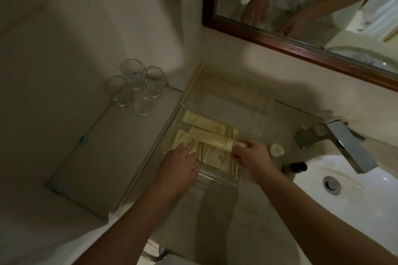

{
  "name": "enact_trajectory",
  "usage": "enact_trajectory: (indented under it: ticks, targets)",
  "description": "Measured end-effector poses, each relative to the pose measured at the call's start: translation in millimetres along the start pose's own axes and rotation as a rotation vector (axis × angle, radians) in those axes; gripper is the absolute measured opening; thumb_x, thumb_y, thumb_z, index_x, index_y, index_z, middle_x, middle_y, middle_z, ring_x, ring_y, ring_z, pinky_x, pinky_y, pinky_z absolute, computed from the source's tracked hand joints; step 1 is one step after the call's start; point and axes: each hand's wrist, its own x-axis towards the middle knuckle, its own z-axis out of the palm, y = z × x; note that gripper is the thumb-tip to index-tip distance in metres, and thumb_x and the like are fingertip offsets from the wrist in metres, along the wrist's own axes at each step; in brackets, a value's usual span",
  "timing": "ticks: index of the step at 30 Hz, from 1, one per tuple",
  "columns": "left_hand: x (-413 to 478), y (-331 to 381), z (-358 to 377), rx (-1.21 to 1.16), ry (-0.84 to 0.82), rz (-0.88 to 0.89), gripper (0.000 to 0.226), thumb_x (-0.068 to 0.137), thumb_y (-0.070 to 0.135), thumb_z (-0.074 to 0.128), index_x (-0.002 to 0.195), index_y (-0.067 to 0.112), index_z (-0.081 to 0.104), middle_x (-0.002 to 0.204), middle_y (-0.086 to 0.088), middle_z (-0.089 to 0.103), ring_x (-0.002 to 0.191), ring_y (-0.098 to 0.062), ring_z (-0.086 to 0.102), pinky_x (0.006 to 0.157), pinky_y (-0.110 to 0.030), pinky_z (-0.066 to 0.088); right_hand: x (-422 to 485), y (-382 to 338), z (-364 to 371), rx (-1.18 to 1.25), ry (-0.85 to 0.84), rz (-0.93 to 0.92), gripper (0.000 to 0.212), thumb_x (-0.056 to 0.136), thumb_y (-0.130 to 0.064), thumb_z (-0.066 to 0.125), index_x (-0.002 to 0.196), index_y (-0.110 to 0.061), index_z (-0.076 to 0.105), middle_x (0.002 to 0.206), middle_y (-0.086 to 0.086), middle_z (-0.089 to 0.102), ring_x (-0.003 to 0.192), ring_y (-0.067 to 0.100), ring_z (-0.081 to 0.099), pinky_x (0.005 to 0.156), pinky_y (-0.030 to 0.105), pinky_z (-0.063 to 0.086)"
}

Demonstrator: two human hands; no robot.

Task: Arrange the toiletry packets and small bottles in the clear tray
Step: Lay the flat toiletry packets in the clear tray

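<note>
A clear plastic tray point(256, 118) sits on the counter in the corner below the mirror. Several cream-yellow toiletry packets point(209, 123) with gold stripes lie flat inside it, overlapping. My right hand point(251, 155) pinches the striped end of one long packet point(219, 143) lying across the others. At that packet's left end, the fingers of my left hand point(179, 162) rest flat on the packets. A small dark-capped bottle point(295, 167) lies on the counter to the right of the tray, outside it.
Several upturned drinking glasses point(135, 86) stand on the tiled ledge at the left. A small white round object point(277, 150) lies by the tray. A chrome faucet point(336, 144) overhangs the white sink point(366, 206) at the right. A wood-framed mirror point(280, 41) hangs behind.
</note>
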Motion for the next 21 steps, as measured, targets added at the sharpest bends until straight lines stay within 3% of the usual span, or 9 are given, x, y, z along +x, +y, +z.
enact_trajectory:
  ticks: [3, 6, 8, 11, 16, 18, 21]
  targets:
    - [-1.8, 2.7, -3.3, 0.016, -0.041, -0.017, 0.050, 0.093, 0.035, 0.042, 0.141, 0.020, 0.041, 0.159, -0.003, 0.022, 0.146, -0.023, 0.016, 0.116, -0.041, 0.017, 12.5, -6.2, 11.3, -0.108, 0.014, -0.018, 0.026, 0.088, -0.004, 0.061, 0.114, -0.007, 0.062, 0.072, 0.005, 0.070, 0.063, 0.017, 0.070, 0.060, 0.032, 0.060]
    - [-3.9, 2.3, -3.2, 0.040, -0.053, -0.021, 0.052, 0.093, 0.033, 0.042, 0.143, 0.021, 0.037, 0.160, -0.002, 0.020, 0.147, -0.023, 0.013, 0.117, -0.041, 0.014, 18.2, -10.5, 16.6, -0.181, 0.040, -0.018, 0.008, 0.087, -0.010, 0.066, 0.093, -0.006, 0.063, 0.068, 0.006, 0.070, 0.066, 0.022, 0.072, 0.069, 0.041, 0.063]
    - [-4.0, 0.6, -2.8, 0.034, -0.039, -0.023, 0.050, 0.092, 0.032, 0.043, 0.141, 0.022, 0.040, 0.159, -0.001, 0.022, 0.146, -0.022, 0.016, 0.118, -0.040, 0.014, 20.4, -10.8, 16.6, -0.316, 0.050, -0.044, 0.016, 0.086, -0.019, 0.069, 0.073, -0.011, 0.063, 0.064, 0.005, 0.071, 0.061, 0.021, 0.071, 0.067, 0.038, 0.063]
    - [-2.3, 1.7, -6.6, 0.008, -0.003, -0.021, 0.043, 0.089, 0.030, 0.046, 0.131, 0.021, 0.049, 0.154, -0.001, 0.032, 0.142, -0.021, 0.025, 0.115, -0.037, 0.019, 22.6, -8.6, 16.7, -0.462, 0.078, -0.068, 0.030, 0.084, -0.029, 0.071, 0.060, -0.013, 0.065, 0.057, 0.003, 0.070, 0.054, 0.017, 0.067, 0.056, 0.029, 0.057]
    - [2.3, 7.1, -14.8, -0.070, 0.122, 0.015, 0.043, 0.081, 0.033, 0.040, 0.117, 0.017, 0.059, 0.129, -0.005, 0.053, 0.123, -0.024, 0.045, 0.102, -0.038, 0.036, 20.1, -6.2, 19.8, -0.503, 0.117, -0.080, 0.026, 0.084, -0.033, 0.073, 0.070, -0.012, 0.066, 0.057, -0.001, 0.063, 0.045, 0.006, 0.057, 0.029, 0.012, 0.032]
    - [8.9, 10.7, -14.0, -0.105, 0.105, 0.048, 0.048, 0.086, 0.034, 0.043, 0.130, 0.018, 0.052, 0.141, -0.005, 0.046, 0.134, -0.024, 0.037, 0.109, -0.040, 0.030, 19.8, -5.3, 19.2, -0.482, 0.126, -0.074, 0.024, 0.084, -0.031, 0.073, 0.074, -0.011, 0.065, 0.060, 0.000, 0.065, 0.047, 0.006, 0.060, 0.030, 0.013, 0.034]
    - [19.3, 16.1, -9.6, -0.059, 0.001, 0.089, 0.057, 0.092, 0.042, 0.045, 0.145, 0.022, 0.033, 0.158, -0.002, 0.023, 0.147, -0.024, 0.012, 0.117, -0.039, 0.014, 20.8, -3.7, 19.9, -0.500, 0.142, -0.080, 0.023, 0.083, -0.030, 0.073, 0.073, -0.012, 0.064, 0.064, 0.003, 0.070, 0.056, 0.012, 0.066, 0.045, 0.021, 0.046]
